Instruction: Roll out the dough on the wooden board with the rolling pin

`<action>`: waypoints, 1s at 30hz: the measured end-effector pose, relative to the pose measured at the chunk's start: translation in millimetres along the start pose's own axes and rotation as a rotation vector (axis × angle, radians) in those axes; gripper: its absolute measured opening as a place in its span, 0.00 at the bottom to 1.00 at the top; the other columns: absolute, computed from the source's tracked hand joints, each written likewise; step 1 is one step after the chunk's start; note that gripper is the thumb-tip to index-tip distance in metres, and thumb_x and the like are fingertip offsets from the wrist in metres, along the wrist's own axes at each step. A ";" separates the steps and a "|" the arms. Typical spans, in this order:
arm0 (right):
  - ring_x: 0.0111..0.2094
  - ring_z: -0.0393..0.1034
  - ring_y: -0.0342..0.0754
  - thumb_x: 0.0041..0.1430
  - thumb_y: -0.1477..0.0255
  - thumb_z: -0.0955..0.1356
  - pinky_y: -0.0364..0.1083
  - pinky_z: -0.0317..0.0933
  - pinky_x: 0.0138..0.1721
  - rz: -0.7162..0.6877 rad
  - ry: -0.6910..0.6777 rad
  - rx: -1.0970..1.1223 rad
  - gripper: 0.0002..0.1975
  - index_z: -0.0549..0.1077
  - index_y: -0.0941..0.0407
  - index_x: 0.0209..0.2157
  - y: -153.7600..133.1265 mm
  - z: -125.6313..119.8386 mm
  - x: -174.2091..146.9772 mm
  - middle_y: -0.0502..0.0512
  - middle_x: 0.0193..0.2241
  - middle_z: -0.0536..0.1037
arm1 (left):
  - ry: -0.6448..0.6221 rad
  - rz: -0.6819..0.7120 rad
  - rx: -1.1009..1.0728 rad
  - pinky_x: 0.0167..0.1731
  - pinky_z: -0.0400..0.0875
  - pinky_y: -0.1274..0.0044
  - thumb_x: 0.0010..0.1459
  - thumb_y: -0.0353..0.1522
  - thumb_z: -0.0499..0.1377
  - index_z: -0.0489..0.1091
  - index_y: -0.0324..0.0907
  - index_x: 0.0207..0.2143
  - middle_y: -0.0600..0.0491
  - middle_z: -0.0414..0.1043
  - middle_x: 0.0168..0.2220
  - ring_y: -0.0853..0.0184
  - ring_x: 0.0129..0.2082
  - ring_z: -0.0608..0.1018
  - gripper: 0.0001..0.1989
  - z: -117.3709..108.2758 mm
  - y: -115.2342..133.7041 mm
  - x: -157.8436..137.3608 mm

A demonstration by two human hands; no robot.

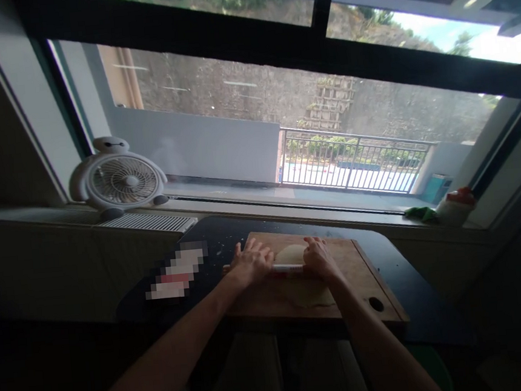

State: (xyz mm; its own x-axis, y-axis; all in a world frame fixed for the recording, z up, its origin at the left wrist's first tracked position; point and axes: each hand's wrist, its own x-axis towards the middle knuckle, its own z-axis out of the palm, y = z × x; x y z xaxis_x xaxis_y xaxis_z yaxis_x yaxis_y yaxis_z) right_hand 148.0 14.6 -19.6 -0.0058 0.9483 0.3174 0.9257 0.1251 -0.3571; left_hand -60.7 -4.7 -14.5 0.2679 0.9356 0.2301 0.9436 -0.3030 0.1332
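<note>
A sheet of pale dough (292,254) lies on a wooden cutting board (349,273), and its near part (312,295) shows on my side of a rolling pin (287,268). The pin lies crosswise over the dough, and a white section with red marks shows between my hands. My left hand (252,262) is over the pin's left part, its fingers curving forward and down around it. At the pin's right part, my right hand (318,256) is closed around it with bent fingers. Both palms hide much of the pin.
The board rests on a dark table (398,262) below a window. A blurred-out item (176,274) lies at the table's left. A white fan (125,180) stands on the left ledge; a bottle-like container (457,207) and a green cloth (421,213) are on the right sill.
</note>
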 end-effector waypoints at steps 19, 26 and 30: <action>0.58 0.51 0.53 0.65 0.66 0.53 0.53 0.46 0.56 -0.054 0.091 -0.123 0.20 0.72 0.54 0.43 22.8 -16.6 -48.1 0.58 0.51 0.68 | -0.049 0.103 -0.031 0.59 0.41 0.56 0.62 0.47 0.38 0.56 0.46 0.58 0.49 0.54 0.62 0.56 0.62 0.53 0.28 7.2 53.9 29.2; 0.53 0.58 0.54 0.63 0.67 0.54 0.53 0.49 0.52 0.048 0.007 -0.133 0.19 0.75 0.57 0.38 23.0 -16.4 -4.5 0.62 0.47 0.71 | -0.090 -0.015 -0.002 0.48 0.57 0.53 0.62 0.42 0.41 0.69 0.45 0.44 0.44 0.69 0.49 0.52 0.53 0.66 0.22 11.2 50.9 80.7; 0.60 0.48 0.53 0.64 0.67 0.51 0.53 0.38 0.58 0.019 0.072 -0.145 0.22 0.72 0.57 0.46 22.3 -13.0 -44.5 0.60 0.54 0.65 | -0.017 0.041 0.014 0.54 0.52 0.57 0.63 0.39 0.40 0.68 0.45 0.46 0.47 0.67 0.52 0.56 0.55 0.63 0.20 7.1 59.6 35.1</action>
State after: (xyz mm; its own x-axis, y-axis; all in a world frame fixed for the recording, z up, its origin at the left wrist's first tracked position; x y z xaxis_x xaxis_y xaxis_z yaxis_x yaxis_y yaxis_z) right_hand 173.8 -28.6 -30.3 0.0346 0.9260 0.3760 0.9702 0.0591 -0.2350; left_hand 6.3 11.4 -5.3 0.3097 0.9252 0.2192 0.9343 -0.3390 0.1108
